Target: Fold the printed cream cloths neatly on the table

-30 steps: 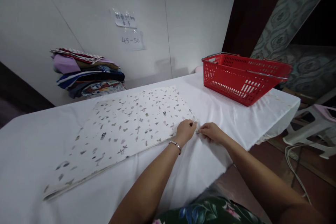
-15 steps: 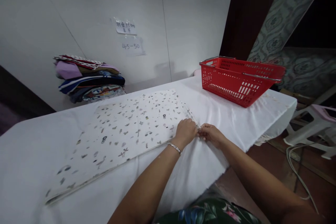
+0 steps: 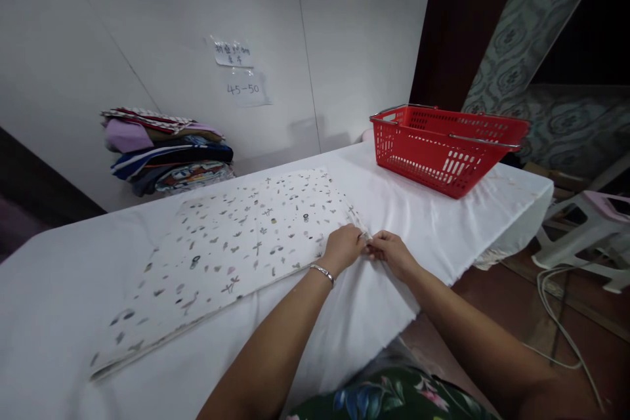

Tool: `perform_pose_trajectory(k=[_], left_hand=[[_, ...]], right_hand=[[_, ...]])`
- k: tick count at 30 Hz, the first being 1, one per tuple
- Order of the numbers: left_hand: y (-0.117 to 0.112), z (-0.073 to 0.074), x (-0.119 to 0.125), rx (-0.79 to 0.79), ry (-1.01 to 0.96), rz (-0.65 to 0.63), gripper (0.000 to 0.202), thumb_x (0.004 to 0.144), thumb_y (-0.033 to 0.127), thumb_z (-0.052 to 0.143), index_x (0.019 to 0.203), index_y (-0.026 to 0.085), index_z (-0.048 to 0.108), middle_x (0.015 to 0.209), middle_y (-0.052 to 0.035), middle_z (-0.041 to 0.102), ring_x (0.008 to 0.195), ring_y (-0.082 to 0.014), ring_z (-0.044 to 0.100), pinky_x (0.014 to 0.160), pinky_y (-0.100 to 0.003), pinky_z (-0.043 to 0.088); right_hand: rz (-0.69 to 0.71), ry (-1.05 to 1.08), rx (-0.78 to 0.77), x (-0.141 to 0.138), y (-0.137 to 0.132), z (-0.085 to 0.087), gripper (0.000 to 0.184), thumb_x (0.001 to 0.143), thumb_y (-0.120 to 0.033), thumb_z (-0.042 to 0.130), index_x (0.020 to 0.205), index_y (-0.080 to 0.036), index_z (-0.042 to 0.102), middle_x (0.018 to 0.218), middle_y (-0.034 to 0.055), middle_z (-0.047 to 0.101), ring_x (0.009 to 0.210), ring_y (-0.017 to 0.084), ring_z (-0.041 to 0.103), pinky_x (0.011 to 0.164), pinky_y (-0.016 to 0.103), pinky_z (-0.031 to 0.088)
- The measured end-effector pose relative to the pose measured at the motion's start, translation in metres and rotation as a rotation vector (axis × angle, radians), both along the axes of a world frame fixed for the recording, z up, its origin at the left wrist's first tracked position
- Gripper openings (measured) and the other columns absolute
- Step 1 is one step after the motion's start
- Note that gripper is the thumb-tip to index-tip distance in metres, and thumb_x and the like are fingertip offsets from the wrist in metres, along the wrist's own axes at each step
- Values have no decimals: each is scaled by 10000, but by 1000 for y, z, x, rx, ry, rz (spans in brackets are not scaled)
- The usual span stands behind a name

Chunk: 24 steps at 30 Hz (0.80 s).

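A folded white cloth [image 3: 231, 236] printed with small palms, birds and leaves lies flat on the white-covered table [image 3: 315, 380]. At its near right corner my left hand [image 3: 344, 246], with a bracelet at the wrist, is closed on the cloth's edge. My right hand [image 3: 391, 252] pinches the same corner between thumb and fingers, right beside the left. The fingertips of both hands nearly meet there. How many layers they hold is hidden.
A red plastic basket [image 3: 443, 151] with metal handles stands at the table's back right. Several folded fabrics are stacked [image 3: 170, 151] against the wall at back left. Two paper notes [image 3: 245, 88] hang on the wall. A white stool [image 3: 585, 236] and a cable are on the floor at right.
Both hands have shifted slightly left, still at the same corner of the cloth. The view has moved a little; the cloth lies essentially as before.
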State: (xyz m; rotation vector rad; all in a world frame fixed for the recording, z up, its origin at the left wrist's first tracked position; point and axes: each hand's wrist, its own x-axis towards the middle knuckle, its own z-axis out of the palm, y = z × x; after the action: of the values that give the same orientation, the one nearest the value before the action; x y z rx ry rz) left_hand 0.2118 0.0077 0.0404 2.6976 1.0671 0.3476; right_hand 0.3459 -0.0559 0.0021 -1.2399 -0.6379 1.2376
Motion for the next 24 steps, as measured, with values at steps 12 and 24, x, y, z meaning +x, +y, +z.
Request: perform_pose_trajectory(k=[12, 24], left_hand=[[-2, 1, 0, -38, 61, -65, 279, 875, 222, 390, 800, 178, 654, 865, -52, 610, 806, -159, 576, 703, -258, 437], [0, -2, 1, -111, -30, -17, 297, 870, 203, 366, 756, 171, 638, 825, -45, 609, 736, -146, 560, 659, -251, 415]], right_hand=[[81, -29, 64, 1, -5, 2, 259, 607, -305, 757, 678, -164, 552, 668, 36, 664, 637, 147, 631, 573, 242, 498], [8, -31, 87, -4, -2, 1, 360, 576, -301, 761, 782, -193, 486, 641, -2, 636, 578, 141, 613, 487, 225, 453]])
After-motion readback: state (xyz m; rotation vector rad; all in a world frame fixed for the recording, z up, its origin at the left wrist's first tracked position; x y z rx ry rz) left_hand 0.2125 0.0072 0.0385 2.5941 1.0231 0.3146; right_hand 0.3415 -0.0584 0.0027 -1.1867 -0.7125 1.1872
